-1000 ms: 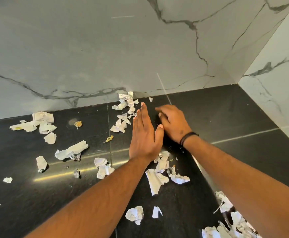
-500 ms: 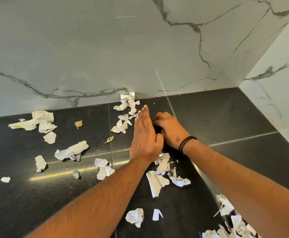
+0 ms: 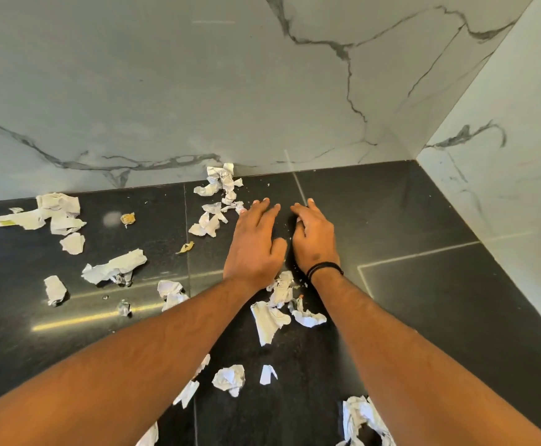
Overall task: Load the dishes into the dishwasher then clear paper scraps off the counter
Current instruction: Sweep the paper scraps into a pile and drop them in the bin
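White paper scraps lie scattered over the black stone counter (image 3: 423, 300). My left hand (image 3: 254, 246) lies flat on the counter, fingers straight and together, holding nothing. My right hand (image 3: 314, 239), with a black band at the wrist, is beside it with a narrow gap between them. Its fingers are bent down onto the counter, and a small white bit shows under them. One cluster of scraps (image 3: 219, 194) sits just left of my left hand's fingertips, by the wall. More scraps (image 3: 279, 294) lie under my wrists.
The marble back wall (image 3: 262, 91) and side wall (image 3: 504, 188) meet in a corner at the right. Further scraps lie at far left (image 3: 58, 214), mid left (image 3: 114, 268) and near me (image 3: 230, 378). A pile (image 3: 359, 416) sits at the bottom right.
Both hands have slid slightly away from me toward the wall. My left hand has turned from standing on its edge to lying flatter, and my right hand's fingers have spread a little.
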Demonstrator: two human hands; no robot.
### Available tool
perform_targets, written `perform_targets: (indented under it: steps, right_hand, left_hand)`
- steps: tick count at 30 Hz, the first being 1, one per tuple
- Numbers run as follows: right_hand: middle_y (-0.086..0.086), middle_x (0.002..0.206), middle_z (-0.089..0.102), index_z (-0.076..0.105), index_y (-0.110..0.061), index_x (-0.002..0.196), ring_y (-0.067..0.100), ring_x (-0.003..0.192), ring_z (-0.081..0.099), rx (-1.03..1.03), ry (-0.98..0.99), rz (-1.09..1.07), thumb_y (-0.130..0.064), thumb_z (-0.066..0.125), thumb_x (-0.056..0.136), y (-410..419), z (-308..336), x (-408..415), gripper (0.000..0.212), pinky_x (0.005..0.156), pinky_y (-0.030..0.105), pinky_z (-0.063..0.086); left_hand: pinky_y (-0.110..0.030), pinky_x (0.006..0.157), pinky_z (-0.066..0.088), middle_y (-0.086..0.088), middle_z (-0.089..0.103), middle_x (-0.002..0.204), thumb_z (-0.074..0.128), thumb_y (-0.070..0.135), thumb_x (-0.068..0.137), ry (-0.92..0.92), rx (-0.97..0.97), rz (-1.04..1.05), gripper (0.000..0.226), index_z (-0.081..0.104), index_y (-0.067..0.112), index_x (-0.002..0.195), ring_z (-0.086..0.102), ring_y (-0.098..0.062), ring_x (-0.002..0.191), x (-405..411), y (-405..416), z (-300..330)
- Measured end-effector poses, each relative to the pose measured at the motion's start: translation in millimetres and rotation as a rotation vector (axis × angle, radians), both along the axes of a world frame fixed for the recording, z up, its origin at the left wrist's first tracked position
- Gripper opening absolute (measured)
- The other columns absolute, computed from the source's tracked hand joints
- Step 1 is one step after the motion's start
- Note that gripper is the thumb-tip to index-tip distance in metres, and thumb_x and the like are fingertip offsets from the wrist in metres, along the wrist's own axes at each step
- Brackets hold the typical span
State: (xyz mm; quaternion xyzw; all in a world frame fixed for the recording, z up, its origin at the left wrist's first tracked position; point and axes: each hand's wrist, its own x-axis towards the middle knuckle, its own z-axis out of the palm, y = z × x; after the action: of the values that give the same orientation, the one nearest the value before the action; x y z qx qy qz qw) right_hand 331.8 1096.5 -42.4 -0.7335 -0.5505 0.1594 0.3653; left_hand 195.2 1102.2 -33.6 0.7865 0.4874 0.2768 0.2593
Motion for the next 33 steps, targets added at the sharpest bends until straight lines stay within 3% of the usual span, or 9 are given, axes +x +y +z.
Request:
perform_targets:
  steps: [5, 8, 10, 12, 14, 19, 22, 25, 33]
  right_hand:
    - [0.009, 0.146, 0.053, 0.058, -0.009, 0.137, 0.017, 0.149, 0.028, -0.026, -0.051, 0.025, -0.008, 0.04, 0.102, -2.8, 0.2, -3.8, 0.039, 0.117, 0.033, 0.029]
    - [0.007, 0.148, 0.051, 0.056, -0.011, 0.138, 0.016, 0.149, 0.028, -0.045, -0.053, 0.01, -0.011, 0.04, 0.103, -1.0, 0.6, -4.4, 0.038, 0.118, 0.031, 0.027]
    - [0.006, 0.149, 0.05, 0.055, -0.012, 0.139, 0.016, 0.149, 0.027, -0.057, -0.068, 0.011, -0.013, 0.04, 0.104, -0.4, 0.7, -5.7, 0.038, 0.118, 0.032, 0.027]
    - [0.005, 0.149, 0.049, 0.054, -0.011, 0.14, 0.016, 0.149, 0.026, -0.062, -0.078, 0.022, -0.014, 0.039, 0.105, -0.2, 2.2, -5.6, 0.039, 0.118, 0.032, 0.025]
    - [0.006, 0.15, 0.049, 0.052, -0.01, 0.142, 0.016, 0.149, 0.026, -0.063, -0.092, 0.033, -0.014, 0.039, 0.105, 0.1, 1.9, -5.9, 0.04, 0.119, 0.031, 0.024]
    - [0.012, 0.149, 0.049, 0.051, -0.006, 0.142, 0.022, 0.147, 0.032, -0.036, -0.06, 0.028, -0.015, 0.039, 0.104, 3.4, -2.0, -3.8, 0.04, 0.12, 0.034, 0.027]
    - [0.012, 0.148, 0.05, 0.053, -0.007, 0.141, 0.022, 0.145, 0.035, -0.016, 0.005, 0.015, -0.017, 0.039, 0.105, 2.7, -2.8, -2.6, 0.04, 0.119, 0.033, 0.027]
    - [0.011, 0.147, 0.052, 0.054, -0.008, 0.14, 0.021, 0.145, 0.036, -0.013, 0.026, 0.004, -0.019, 0.039, 0.105, 2.5, -2.7, -2.9, 0.039, 0.118, 0.031, 0.027]
    - [0.012, 0.147, 0.051, 0.053, -0.007, 0.14, 0.02, 0.144, 0.036, -0.024, 0.057, -0.01, -0.021, 0.038, 0.106, 3.2, -3.7, -2.8, 0.04, 0.116, 0.029, 0.027]
  left_hand:
    - [-0.046, 0.11, 0.036, -0.014, 0.049, 0.137, 0.056, 0.027, 0.086, 0.006, 0.31, 0.323, 0.044, 0.064, 0.018, 0.128, 0.044, -0.032, 0.129, -16.6, 41.7, 11.7]
    - [-0.039, 0.106, 0.037, -0.013, 0.047, 0.133, 0.06, 0.031, 0.092, -0.024, 0.159, 0.513, 0.035, 0.064, 0.022, 0.125, 0.047, -0.032, 0.122, -34.4, 99.5, 22.6]
    - [-0.033, 0.107, 0.039, -0.012, 0.045, 0.135, 0.062, 0.027, 0.094, -0.087, 0.015, 0.423, 0.03, 0.065, 0.018, 0.122, 0.051, -0.029, 0.12, -42.2, 123.1, 15.2]
    - [-0.031, 0.105, 0.039, -0.013, 0.049, 0.135, 0.06, 0.02, 0.096, -0.01, -0.047, 0.293, 0.028, 0.066, 0.013, 0.122, 0.053, -0.026, 0.119, -38.4, 124.8, 1.6]
    - [-0.036, 0.105, 0.037, -0.012, 0.056, 0.132, 0.06, 0.016, 0.096, 0.071, -0.057, 0.172, 0.028, 0.066, 0.012, 0.123, 0.05, -0.029, 0.123, -25.3, 111.2, -8.5]
    - [-0.037, 0.107, 0.041, -0.006, 0.067, 0.125, 0.06, 0.011, 0.095, -0.01, -0.089, -0.109, 0.022, 0.074, 0.011, 0.112, 0.056, -0.023, 0.119, 6.5, 43.8, 0.4]
    - [-0.034, 0.087, 0.056, -0.002, 0.077, 0.096, 0.062, 0.015, 0.096, -0.214, -0.241, -0.06, 0.018, 0.079, 0.014, 0.095, 0.07, -0.018, 0.092, 1.9, 28.6, 13.1]
    - [-0.019, 0.094, 0.044, 0.001, 0.074, 0.113, 0.059, 0.015, 0.1, -0.312, -0.261, 0.036, 0.02, 0.076, 0.015, 0.11, 0.064, -0.007, 0.105, -6.7, 62.3, 25.5]
    - [-0.025, 0.107, 0.046, -0.002, 0.07, 0.128, 0.057, 0.021, 0.102, -0.267, -0.258, 0.028, 0.029, 0.07, 0.013, 0.126, 0.061, -0.013, 0.123, -16.8, 138.8, 2.8]
